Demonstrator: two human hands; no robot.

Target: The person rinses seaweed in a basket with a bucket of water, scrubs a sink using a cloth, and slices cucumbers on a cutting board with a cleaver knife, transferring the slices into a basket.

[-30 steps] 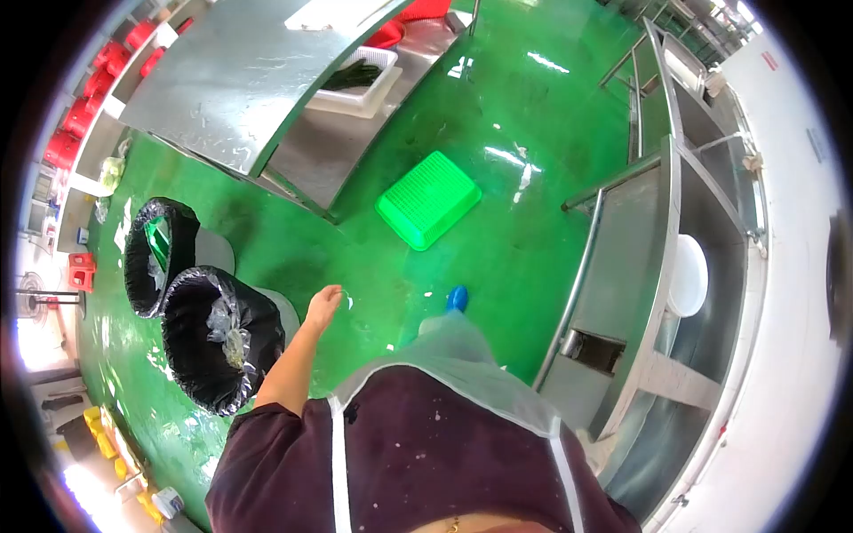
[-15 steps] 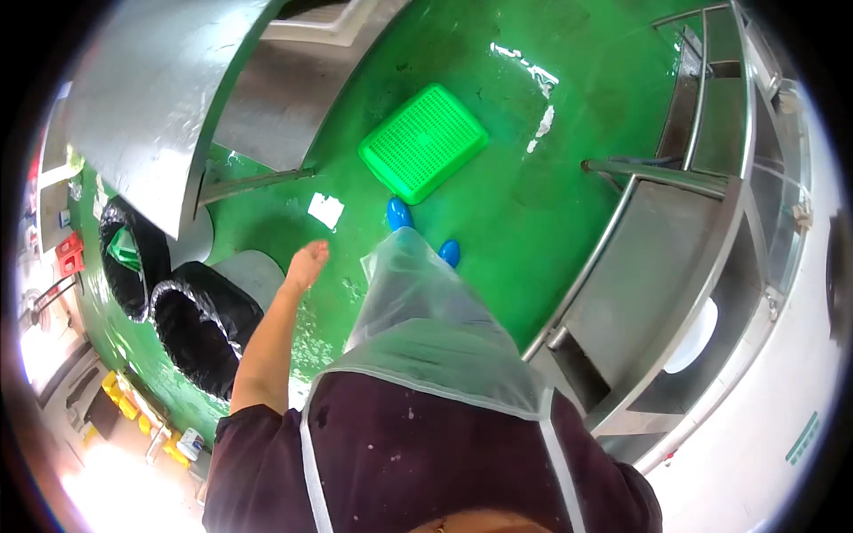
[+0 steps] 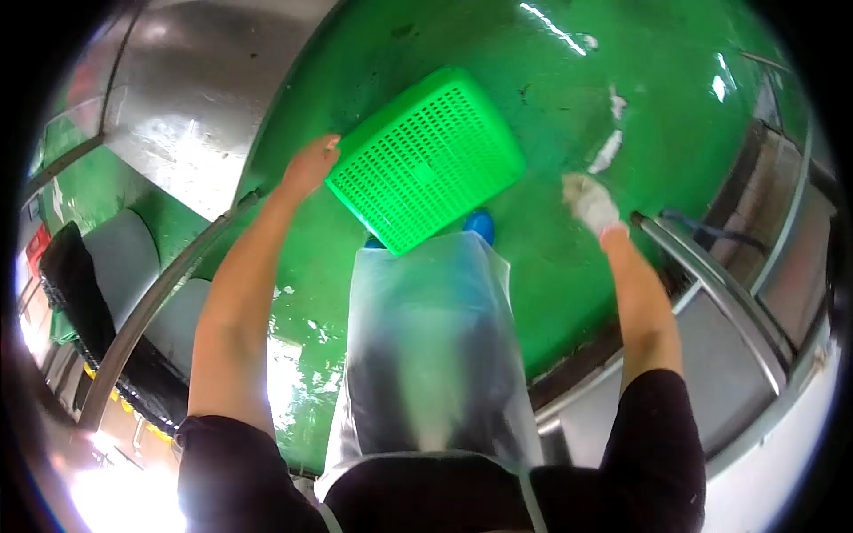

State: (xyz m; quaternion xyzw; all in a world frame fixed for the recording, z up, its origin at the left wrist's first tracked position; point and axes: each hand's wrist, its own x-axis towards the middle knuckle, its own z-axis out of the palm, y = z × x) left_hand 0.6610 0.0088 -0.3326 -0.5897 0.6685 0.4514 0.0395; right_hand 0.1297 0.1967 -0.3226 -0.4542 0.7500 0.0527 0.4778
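A bright green perforated basket (image 3: 422, 164) lies on the green wet floor in front of the two blue shoes (image 3: 479, 224). My bare left hand (image 3: 313, 166) is at the basket's left edge with its fingers curled closed; whether it touches the rim is unclear. My right hand (image 3: 591, 204), in a whitish glove, hangs to the right of the basket, away from it. Its fingers are loosely bent and partly apart, with nothing visible in them. A translucent apron (image 3: 426, 346) hangs down in front of my body.
A steel table (image 3: 204, 80) stands at the upper left, its tubular leg (image 3: 169, 289) beside my left arm. Bins (image 3: 124, 266) with black liners are at the left. Metal frames and a steel bench (image 3: 711, 355) line the right side.
The view has moved closer to the basket, which looks larger. My left hand has come forward to the basket's edge. My gloved right hand has come into view.
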